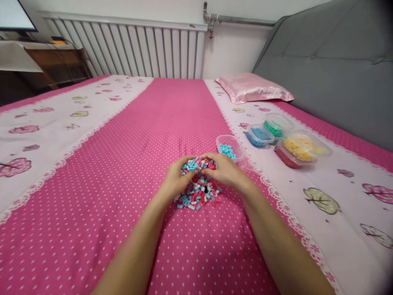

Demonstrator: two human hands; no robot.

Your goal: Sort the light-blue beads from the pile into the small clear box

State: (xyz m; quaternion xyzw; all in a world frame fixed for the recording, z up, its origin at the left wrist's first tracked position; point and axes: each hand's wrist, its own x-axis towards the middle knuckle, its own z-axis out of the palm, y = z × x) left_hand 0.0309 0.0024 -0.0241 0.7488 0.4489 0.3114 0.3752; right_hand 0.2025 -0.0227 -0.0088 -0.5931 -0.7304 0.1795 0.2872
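A heap of small toy bricks in light blue, pink-red and white, with a few dark ones, lies on the pink dotted bedspread. My left hand curves round the heap's far left part, thumb and fingers closed about light blue and white bricks. From the other side my right hand curls its fingers and thumb round mostly red and pink ones. The fingertips of both hands come close together over the heap. Just beyond the right hand stands a clear plastic tub with light blue bricks in it.
Right of the hands stand clear tubs of blue bricks, green bricks and yellow bricks, the yellow above a red-filled tub. Farther back are a pink pillow, a grey headboard and a white radiator.
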